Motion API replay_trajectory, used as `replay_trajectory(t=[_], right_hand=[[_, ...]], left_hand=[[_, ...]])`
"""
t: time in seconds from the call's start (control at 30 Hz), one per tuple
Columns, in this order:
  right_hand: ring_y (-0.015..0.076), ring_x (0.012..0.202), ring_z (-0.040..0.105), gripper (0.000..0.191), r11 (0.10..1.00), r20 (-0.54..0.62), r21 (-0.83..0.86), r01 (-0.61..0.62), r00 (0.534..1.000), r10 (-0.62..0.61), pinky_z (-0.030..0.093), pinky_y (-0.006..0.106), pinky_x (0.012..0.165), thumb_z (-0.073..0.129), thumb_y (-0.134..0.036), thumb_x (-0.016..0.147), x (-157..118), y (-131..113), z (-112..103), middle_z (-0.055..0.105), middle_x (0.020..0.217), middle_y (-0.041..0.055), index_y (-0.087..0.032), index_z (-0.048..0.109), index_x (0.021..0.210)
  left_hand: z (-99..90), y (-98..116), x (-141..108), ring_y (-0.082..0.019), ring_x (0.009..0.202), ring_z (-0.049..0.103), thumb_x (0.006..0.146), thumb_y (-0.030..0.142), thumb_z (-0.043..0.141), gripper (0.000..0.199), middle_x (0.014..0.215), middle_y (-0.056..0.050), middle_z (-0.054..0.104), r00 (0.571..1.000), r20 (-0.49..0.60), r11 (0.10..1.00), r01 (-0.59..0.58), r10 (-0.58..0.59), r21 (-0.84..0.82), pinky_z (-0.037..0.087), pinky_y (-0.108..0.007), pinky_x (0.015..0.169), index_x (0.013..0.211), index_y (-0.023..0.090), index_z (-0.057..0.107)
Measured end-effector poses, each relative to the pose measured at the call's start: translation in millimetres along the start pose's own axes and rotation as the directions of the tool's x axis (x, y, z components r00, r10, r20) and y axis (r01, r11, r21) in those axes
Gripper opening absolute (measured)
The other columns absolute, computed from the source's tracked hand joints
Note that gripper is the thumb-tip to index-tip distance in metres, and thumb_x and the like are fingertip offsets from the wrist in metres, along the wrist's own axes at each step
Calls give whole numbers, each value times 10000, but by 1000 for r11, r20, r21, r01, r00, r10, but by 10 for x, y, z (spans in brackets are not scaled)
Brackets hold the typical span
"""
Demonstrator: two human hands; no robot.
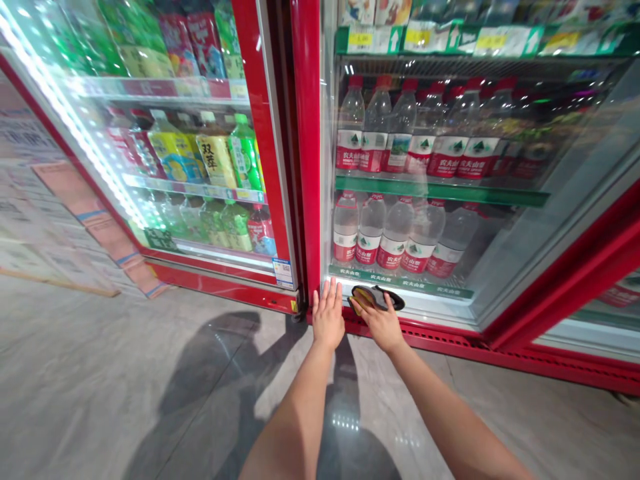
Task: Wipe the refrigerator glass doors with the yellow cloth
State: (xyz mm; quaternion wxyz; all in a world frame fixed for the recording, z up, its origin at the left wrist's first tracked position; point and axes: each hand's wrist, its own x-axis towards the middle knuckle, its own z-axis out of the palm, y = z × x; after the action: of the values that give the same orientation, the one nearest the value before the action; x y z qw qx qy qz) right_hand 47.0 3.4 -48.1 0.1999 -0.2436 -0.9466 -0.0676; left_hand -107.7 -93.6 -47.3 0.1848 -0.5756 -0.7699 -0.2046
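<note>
Resting my left hand (329, 319) flat at the lower red frame (313, 200), I see its grip apart, fingers stretched out. My right hand (384, 327) touches the dark oval item (393, 300) on the white sill (425, 308), below the green strip (395, 281) and bottled water (393, 237); whether that grip is clamped on it, I cannot tell.

Bottles (420, 237) stand in two side-by-side fridges (307, 200).

Cooler frame (307, 167): red
Bottle labels (367, 250) inside frame: white, red
Oval item (393, 300) inside frame: black, grey, yellow
Floor (80, 373) before frame: marbled grey
</note>
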Motion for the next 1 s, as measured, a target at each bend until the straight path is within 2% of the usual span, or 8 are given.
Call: replay_trajectory(t=[0.1, 0.27, 0.43, 0.5, 0.67, 0.77, 0.9, 1.0], right_hand=[[201, 1305, 610, 681, 1000, -29, 11, -2, 1000, 2, 26, 609, 1277, 362, -75, 966, 48, 11, -62, 511, 1558, 19, -377, 377, 1575], [231, 1379, 546, 727, 991, -152, -16, -137, 979, 132, -39, 640, 1257, 344, -68, 952, 297, -103, -239, 398, 1629, 55, -351, 280, 1620], [208, 1236, 658, 683, 1000, 53, 9, 13, 999, -13, 93, 604, 1275, 377, -77, 959, 86, -89, -4, 559, 1523, 28, -382, 392, 1569], [200, 1211, 671, 690, 1000, 69, 15, 5, 998, -6, 107, 595, 1275, 370, -74, 961, 95, -82, -32, 581, 1505, 16, -405, 386, 1567], [235, 1401, 523, 733, 982, -155, -15, -186, 971, 182, 4, 657, 1253, 328, -72, 958, 595, -337, -328, 393, 1638, 47, -377, 257, 1621], [234, 1394, 532, 747, 987, -141, -12, -160, 977, 157, -17, 675, 1244, 329, -58, 950, 747, -479, -287, 444, 1611, 63, -373, 246, 1623], [189, 1167, 695, 689, 999, 65, 15, 36, 997, -36, -1, 584, 1281, 388, -61, 956, 457, -343, -81, 725, 1321, 55, -358, 380, 1577], [176, 1120, 712, 658, 1000, 70, 6, 22, 997, -22, -12, 569, 1284, 381, -68, 969, 278, -203, -85, 720, 1332, 45, -363, 421, 1556]], left_hand=[[3, -30, -22, -237, 1591, 149, 794, 13, 464, 860, 1707, -84, 212, 1000, 8, 1000, 20, -20, 2, 176, -518, 1301, 1618, 131, 247], [21, -25, -5, -224, 1595, 117, 779, -9, 451, 875, 1707, -82, 210, 999, -12, 999, 32, -32, 4, 158, -508, 1305, 1618, 130, 245], [43, -70, -28, -224, 1593, 130, 785, 8, 474, 904, 1705, -102, 209, 998, -17, 998, 60, -60, 4, 159, -511, 1303, 1633, 141, 191], [38, -114, -32, -224, 1593, 127, 786, 10, 474, 905, 1705, -115, 198, 995, -32, 995, 98, -98, 7, 148, -510, 1303, 1634, 128, 178], [21, -234, -20, -225, 1592, 134, 757, -11, 465, 936, 1708, -119, 182, 980, -67, 982, 188, -187, 6, 141, -514, 1303, 1635, 122, 168], [34, -272, -57, -239, 1590, 148, 739, -10, 482, 943, 1705, -135, 187, 974, -55, 976, 218, -218, -5, 156, -520, 1299, 1629, 116, 194], [40, -290, -129, -253, 1587, 172, 748, 1, 495, 908, 1698, -152, 213, 967, -31, 967, 252, -253, -24, 159, -524, 1298, 1615, 94, 240], [11, -324, -139, -269, 1586, 172, 756, 13, 505, 885, 1697, -163, 216, 952, -31, 952, 303, -304, -39, 157, -521, 1298, 1605, 68, 259]])
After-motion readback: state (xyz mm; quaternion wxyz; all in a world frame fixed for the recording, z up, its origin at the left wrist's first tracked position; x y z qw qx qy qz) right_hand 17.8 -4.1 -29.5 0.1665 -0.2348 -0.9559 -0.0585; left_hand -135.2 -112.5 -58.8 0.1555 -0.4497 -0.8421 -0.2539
